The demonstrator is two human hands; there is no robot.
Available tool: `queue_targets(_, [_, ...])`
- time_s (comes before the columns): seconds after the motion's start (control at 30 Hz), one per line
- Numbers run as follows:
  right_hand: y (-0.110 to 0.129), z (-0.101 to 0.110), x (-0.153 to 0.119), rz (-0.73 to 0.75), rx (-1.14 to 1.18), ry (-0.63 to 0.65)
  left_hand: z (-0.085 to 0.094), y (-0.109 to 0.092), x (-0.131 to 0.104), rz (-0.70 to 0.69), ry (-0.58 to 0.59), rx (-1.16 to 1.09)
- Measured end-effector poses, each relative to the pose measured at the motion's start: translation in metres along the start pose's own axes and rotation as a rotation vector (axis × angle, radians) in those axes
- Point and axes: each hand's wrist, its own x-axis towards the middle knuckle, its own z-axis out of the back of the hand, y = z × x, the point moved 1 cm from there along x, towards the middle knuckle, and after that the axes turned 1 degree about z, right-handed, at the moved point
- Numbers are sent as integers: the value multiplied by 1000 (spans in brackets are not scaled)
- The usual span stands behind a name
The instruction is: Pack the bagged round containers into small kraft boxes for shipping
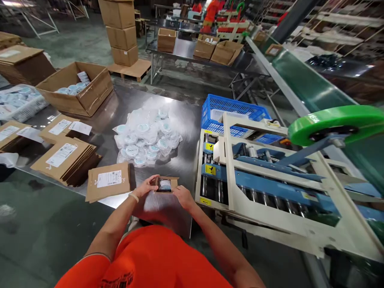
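Observation:
A small open cardboard box (165,184) sits at the metal table's front edge, with something pale and dark inside. My left hand (147,186) grips its left side, and my right hand (182,196) holds its right side, at a flap. Beyond them lies a heap of round, pale-blue-labelled items in clear bags (147,138). Flat labelled cardboard pieces (108,182) rest left of my left hand, and a thicker stack of flat cardboard (63,160) stands farther left.
A roller machine (255,176) with a green tape roll (336,125) adjoins the table on the right. Behind it is a blue crate (234,108). A large open carton (90,90) holds more round items at the back left. A green conveyor (312,78) slopes away.

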Motion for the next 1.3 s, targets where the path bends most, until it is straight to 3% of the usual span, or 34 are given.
queue_targets(0.07, [1,1,7,-89,21,9,-8,0,14,42,-20,13])
queue_targets(0.2, [-7,4,23,-305,15,-163,-2,-12,28,33,-3,116])
queue_targets(0.33, [-17,-4,24,-101,105,-102,12,-29,20,-48,73,289])
queue_targets(0.4, [-21,-12,16,-75,117,-63,3,-31,12,-84,51,513])
queue_targets(0.53, [-29,-31,-1,-153,22,-23,-33,-14,-2,-125,-36,1182])
queue_targets(0.63, [-44,-52,-16,-241,50,-150,-48,2,2,-128,-104,1403])
queue_targets(0.7, [-57,-70,-27,-365,65,-381,-50,2,24,-174,-105,1459])
queue_targets(0.77, [-69,-91,-37,-490,29,-556,-54,-8,63,-227,-92,1492])
queue_targets(0.93, [-79,-136,-50,-578,-131,-576,-85,-63,190,-304,-74,1440])
queue_targets(1.03, [-79,-149,-54,-549,-177,-569,-125,-89,254,-373,22,1368])
queue_targets(1.13, [-81,-153,-58,-531,-174,-556,-184,-102,302,-437,118,1312])
queue_targets(1.23, [-86,-149,-59,-497,-112,-525,-245,-104,327,-420,215,1130])
queue_targets(1.3, [-89,-144,-60,-473,-63,-514,-265,-97,321,-389,219,896])
